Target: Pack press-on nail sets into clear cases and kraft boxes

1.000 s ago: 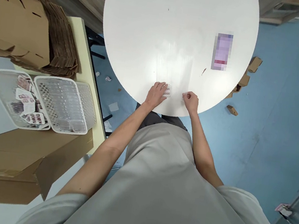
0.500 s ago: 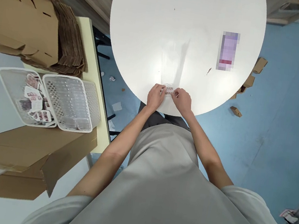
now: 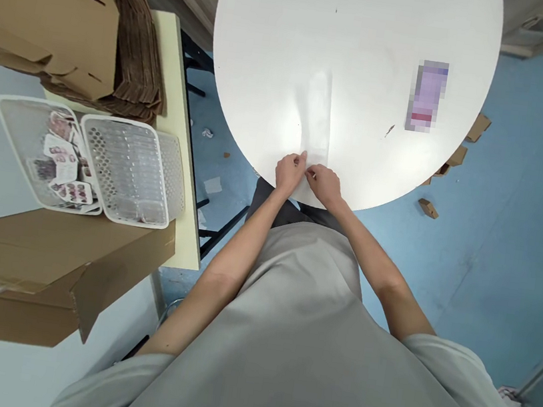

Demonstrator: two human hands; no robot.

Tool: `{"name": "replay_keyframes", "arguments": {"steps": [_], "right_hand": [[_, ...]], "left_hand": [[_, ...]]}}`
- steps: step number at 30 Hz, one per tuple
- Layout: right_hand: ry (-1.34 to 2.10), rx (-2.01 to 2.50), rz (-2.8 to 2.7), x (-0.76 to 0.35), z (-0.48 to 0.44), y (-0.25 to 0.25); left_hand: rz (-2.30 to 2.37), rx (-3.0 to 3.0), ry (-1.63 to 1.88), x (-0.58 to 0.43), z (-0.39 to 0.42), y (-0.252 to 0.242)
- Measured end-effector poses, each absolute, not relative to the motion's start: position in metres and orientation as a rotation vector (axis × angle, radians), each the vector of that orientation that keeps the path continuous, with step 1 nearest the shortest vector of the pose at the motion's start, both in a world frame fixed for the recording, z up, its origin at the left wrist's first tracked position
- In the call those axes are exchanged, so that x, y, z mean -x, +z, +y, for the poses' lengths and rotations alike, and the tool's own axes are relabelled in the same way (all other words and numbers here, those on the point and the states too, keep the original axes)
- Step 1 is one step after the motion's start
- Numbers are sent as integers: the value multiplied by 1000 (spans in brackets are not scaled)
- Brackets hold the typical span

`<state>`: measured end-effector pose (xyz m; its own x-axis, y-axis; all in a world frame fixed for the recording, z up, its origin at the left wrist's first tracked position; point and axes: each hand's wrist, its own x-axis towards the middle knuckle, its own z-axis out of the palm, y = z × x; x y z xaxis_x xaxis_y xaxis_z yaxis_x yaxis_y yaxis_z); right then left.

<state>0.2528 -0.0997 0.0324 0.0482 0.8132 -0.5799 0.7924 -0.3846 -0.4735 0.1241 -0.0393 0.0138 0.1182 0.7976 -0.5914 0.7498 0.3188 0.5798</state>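
A long, see-through plastic sleeve [image 3: 318,112] stretches away from me over the white round table [image 3: 273,49], by the near edge. My left hand [image 3: 289,174] is closed at the sleeve's near left corner, thumb and fingers pinched together. Close beside it, my right hand [image 3: 324,185] pinches the near end with curled fingers. The two hands almost touch. Exactly what lies between the fingertips is too small to make out, and the sleeve's near edge is partly hidden by them.
On the left side table [image 3: 176,217] stand a stack of flat cardboard boxes [image 3: 75,21], a white basket of printed cards [image 3: 62,161] and a basket of clear plastic pieces [image 3: 129,170]. An open carton [image 3: 42,252] is nearer me. A blurred purple item [image 3: 427,94] lies on the round table.
The small clear piece with reddish printed spots between my hands no longer shows. The long clear sleeve now stands out beyond them. My hands have come closer together, and the view has shifted slightly.
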Motion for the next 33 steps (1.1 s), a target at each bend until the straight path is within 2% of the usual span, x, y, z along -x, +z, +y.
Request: {"name": "replay_keyframes", "arguments": {"steps": [5,10,17,26,33], "right_hand": [[1238,2276,-1642,-251,-100,25],[1339,2124,-1568,-250,-94,21],[1086,2340,-1136,-282,-105,9],[1222,2347,-860,-281,-89,-11],[1394,1970,-525,-283,-88,-1]], "left_hand": [[1626,-1387,108,-125,-44,14],[1706,-1365,55,-122,-42,3],[1677,-1325,145,-117,-36,-8],[1651,-1332,117,-127,-27,-12],[1711,-1231,189,-114,-22,-8]]}}
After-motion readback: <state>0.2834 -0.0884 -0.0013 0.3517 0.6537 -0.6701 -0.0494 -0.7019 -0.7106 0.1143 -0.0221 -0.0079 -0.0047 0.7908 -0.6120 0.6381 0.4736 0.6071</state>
